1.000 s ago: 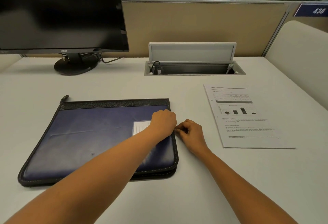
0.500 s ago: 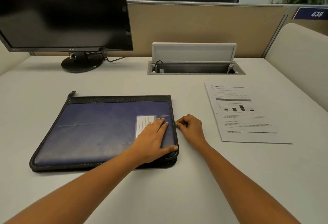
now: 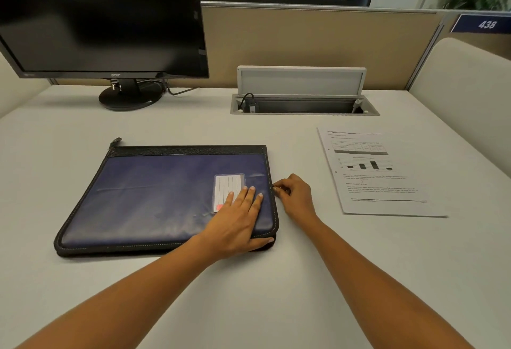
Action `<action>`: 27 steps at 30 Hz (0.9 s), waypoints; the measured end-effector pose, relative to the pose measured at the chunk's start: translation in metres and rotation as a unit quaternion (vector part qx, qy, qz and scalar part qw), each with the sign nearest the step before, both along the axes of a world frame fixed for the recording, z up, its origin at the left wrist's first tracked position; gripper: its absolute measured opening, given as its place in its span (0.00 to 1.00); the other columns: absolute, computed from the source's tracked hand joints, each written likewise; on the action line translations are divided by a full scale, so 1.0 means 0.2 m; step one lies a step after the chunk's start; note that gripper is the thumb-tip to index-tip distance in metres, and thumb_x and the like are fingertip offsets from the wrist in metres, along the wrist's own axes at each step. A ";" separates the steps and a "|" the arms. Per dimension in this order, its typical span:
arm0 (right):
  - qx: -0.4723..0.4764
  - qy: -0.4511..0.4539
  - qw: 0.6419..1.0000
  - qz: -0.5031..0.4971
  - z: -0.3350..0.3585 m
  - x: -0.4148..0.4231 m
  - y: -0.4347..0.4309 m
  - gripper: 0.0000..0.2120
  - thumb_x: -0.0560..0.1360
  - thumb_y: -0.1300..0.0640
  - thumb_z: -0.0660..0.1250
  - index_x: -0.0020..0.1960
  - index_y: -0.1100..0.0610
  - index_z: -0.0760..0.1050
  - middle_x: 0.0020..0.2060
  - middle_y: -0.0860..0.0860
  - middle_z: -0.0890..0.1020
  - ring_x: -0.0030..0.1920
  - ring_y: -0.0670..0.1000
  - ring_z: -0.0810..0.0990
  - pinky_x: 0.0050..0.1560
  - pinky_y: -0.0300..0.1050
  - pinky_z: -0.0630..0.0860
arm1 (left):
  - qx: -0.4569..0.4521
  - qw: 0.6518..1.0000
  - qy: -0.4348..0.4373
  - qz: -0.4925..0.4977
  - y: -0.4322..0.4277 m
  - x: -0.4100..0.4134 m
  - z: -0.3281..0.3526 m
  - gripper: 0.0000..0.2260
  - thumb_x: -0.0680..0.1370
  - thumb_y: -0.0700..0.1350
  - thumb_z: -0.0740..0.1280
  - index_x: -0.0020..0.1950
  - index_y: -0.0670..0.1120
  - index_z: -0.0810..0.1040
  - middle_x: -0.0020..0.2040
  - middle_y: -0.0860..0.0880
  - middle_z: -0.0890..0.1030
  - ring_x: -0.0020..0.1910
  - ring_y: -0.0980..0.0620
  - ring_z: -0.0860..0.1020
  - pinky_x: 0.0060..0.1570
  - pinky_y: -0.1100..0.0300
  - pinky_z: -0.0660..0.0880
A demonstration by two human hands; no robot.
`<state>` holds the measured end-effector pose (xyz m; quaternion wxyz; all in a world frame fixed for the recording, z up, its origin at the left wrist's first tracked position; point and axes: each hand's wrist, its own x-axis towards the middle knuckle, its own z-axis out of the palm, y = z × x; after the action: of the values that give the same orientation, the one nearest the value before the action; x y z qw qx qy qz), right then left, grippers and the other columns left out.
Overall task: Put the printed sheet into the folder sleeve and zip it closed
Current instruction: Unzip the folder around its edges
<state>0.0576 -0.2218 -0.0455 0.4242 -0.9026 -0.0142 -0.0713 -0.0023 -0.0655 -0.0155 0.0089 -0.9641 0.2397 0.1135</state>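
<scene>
Lying flat, fingers straight, the left hand (image 3: 237, 218) presses the blue zip folder (image 3: 154, 196); the right hand (image 3: 296, 196) pinches its zipper pull (image 3: 275, 188). The printed sheet (image 3: 381, 174) lies apart, toward the right edge of the desk (image 3: 276, 293).

the zip pull (image 3: 274, 188) that my right hand (image 3: 296, 196) pinches is mostly hidden under my fingers. my left hand (image 3: 237, 221) covers the label card's (image 3: 228, 186) lower corner. the printed sheet's (image 3: 378, 177) text is too small to read. the monitor's (image 3: 96, 16) top is cut off.

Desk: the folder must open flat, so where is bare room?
Bare: between folder and monitor base; left of folder; between folder and printed sheet. Crowded: folder's right edge, left hand pressing, right hand pinching its zipper pull.
</scene>
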 end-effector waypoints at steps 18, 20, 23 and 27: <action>-0.020 0.002 0.999 -0.034 0.02 0.07 0.03 0.09 0.75 0.62 0.64 0.51 0.65 0.79 0.48 0.62 0.78 0.49 0.58 0.77 0.47 0.40 0.68 | 0.071 0.996 0.045 -0.022 -0.02 -0.05 0.05 0.32 0.81 0.59 0.47 0.76 0.39 0.41 0.77 0.40 0.44 0.76 0.43 0.43 0.74 0.49 0.41; -0.014 0.009 0.999 -0.048 0.03 0.11 0.04 0.09 0.75 0.62 0.63 0.52 0.65 0.79 0.49 0.62 0.78 0.50 0.58 0.77 0.47 0.40 0.68 | 0.075 0.996 0.043 -0.026 -0.02 -0.05 0.04 0.33 0.80 0.59 0.46 0.76 0.39 0.41 0.77 0.39 0.44 0.76 0.43 0.43 0.74 0.49 0.41; -0.003 0.021 0.998 -0.060 0.04 0.18 0.06 0.09 0.75 0.63 0.63 0.51 0.65 0.79 0.50 0.62 0.78 0.51 0.59 0.77 0.48 0.40 0.68 | 0.076 0.996 0.038 -0.027 -0.01 -0.06 0.03 0.33 0.80 0.59 0.46 0.76 0.39 0.41 0.77 0.39 0.44 0.76 0.42 0.43 0.74 0.48 0.41; -0.004 0.024 0.998 -0.057 0.04 0.21 0.07 0.09 0.76 0.63 0.62 0.51 0.66 0.79 0.50 0.62 0.78 0.51 0.59 0.77 0.48 0.40 0.68 | 0.073 0.996 0.035 -0.028 -0.02 -0.05 0.01 0.33 0.80 0.59 0.46 0.76 0.39 0.41 0.77 0.39 0.44 0.76 0.42 0.43 0.74 0.48 0.40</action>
<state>0.0990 -0.2081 -0.0385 0.4161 -0.9051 0.0474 -0.0741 -0.0129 -0.0694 -0.0126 0.0743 -0.9493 0.2575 0.1644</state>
